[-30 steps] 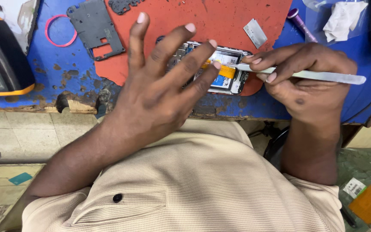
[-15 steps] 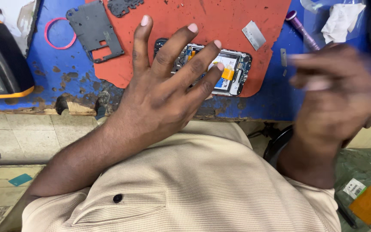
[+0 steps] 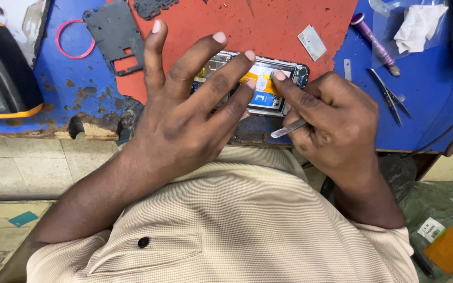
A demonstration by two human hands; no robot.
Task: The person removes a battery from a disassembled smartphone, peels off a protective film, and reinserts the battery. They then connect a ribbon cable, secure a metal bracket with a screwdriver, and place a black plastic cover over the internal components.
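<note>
An opened phone (image 3: 268, 84) with its back cover off lies on a red mat (image 3: 268, 26) at the bench edge, its yellow and blue insides showing. My left hand (image 3: 184, 115) rests over the phone's left part, fingers spread and pressing it down. My right hand (image 3: 331, 120) grips a thin metal tool (image 3: 288, 129), its end sticking out toward me, while the index fingertip touches the phone's inner parts near the right end.
On the blue bench top (image 3: 431, 105) lie tweezers (image 3: 389, 94), a purple-tipped pen tool (image 3: 373, 36), a crumpled white cloth (image 3: 415, 26), a grey phone frame piece (image 3: 114, 34) and a pink ring (image 3: 74, 39). A black and orange device (image 3: 1, 78) stands left.
My right hand swung away to the right, then returned to the phone; the metal tool, earlier pointing right, is now tucked in the fist. My left hand stayed on the phone.
</note>
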